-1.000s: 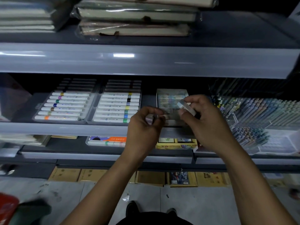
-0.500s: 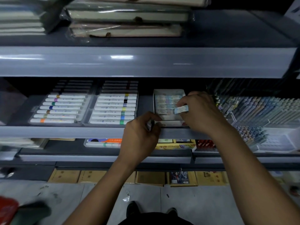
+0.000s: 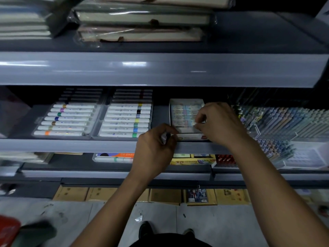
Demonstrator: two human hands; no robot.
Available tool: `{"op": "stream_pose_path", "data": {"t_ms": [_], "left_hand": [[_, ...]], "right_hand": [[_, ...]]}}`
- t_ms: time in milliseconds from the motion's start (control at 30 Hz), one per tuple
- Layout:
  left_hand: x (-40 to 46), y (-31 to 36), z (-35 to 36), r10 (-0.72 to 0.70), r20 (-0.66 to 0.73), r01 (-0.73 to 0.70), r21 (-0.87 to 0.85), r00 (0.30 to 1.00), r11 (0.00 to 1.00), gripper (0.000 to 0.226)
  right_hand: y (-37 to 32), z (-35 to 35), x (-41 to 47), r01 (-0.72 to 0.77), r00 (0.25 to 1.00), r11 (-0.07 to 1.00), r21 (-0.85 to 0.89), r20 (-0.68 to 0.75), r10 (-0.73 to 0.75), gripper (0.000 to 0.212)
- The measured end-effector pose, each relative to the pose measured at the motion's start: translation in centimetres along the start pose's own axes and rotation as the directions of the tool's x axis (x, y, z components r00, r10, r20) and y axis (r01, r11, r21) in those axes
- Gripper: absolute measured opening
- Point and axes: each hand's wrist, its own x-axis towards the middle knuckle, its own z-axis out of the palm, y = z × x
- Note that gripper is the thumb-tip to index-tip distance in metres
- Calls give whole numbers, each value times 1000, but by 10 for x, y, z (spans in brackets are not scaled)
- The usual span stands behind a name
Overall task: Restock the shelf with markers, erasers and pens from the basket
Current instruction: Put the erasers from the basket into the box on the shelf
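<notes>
Eraser box [image 3: 186, 115] sits under your right hand [image 3: 218, 123], fingers pinching an eraser inside; left hand [image 3: 154, 148] curled round sth white, just beside box's front.

Grey metal shelf unit [image 3: 74, 146]. Middle shelf, left to right: two clear trays of markers [image 3: 65, 120] [image 3: 126, 120] side by side, a white eraser box [image 3: 185, 111], racks of pens [image 3: 288, 122]. Upper shelf [image 3: 160, 68]: stacks of plastic-wrapped notebooks [image 3: 142, 20]. Floor [image 3: 106, 216] below: row of cardboard boxes [image 3: 71, 193].
</notes>
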Motion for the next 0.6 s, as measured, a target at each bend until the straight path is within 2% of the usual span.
{"op": "stream_pose_path", "data": {"t_ms": [233, 300, 367, 400, 500, 600], "left_hand": [[0, 0, -1, -41, 21, 42, -38, 999, 998, 13], [0, 4, -2, -99, -5, 98, -121, 995, 988, 10], [-1, 9, -3, -206, -13, 194, -285, 978, 938, 17], [-2, 13, -5, -277, 17, 261, -391, 961, 882, 25], [-3, 26, -11, -461, 172, 457, -629, 871, 629, 40], [-1, 37, -16, -528, 342, 555, -767, 777, 321, 38]], "right_hand": [[-1, 2, 0, 10, 1000, 1000, -23, -3, -10, 11], [-2, 1, -2, 10, 1000, 1000, 2, 8, -10, 14], [-7, 0, -7, 10, 1000, 1000, 29, -28, -9, 11], [-11, 0, -11, 11, 998, 998, 54, -62, -8, 10], [-30, 2, -27, 69, 984, 978, 198, -173, -35, 8], [-54, 9, -47, 127, 980, 926, 356, -188, -62, 11]]}}
